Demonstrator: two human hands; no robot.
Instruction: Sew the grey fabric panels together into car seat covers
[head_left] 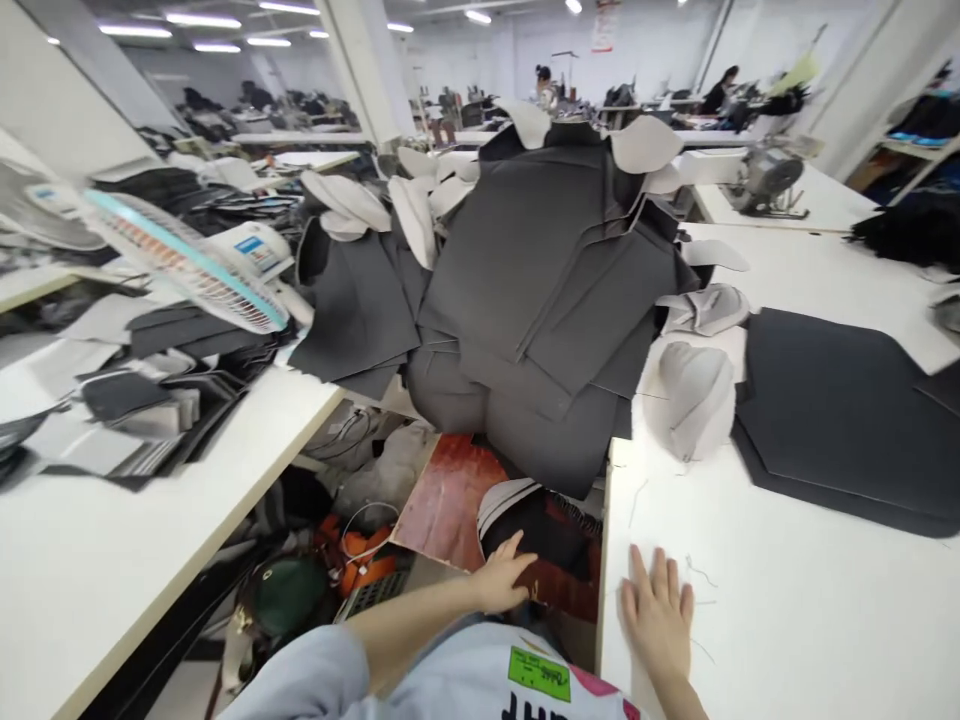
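Our R hand point(660, 615) lies flat on the white table point(810, 620), fingers a little apart, & holds nothing. Our L hand point(504, 578) is open w/ fingers spread, near the black piece w/ pale bands point(536, 532) on the red board point(450, 495); if it touches this piece, we cannot tell. Ahead of both hands we have the big pile of dark gray panels point(525, 250). Thin threads point(701, 572) are just beside R fingers; the stack of dark panels point(847, 410) is ahead, to R.
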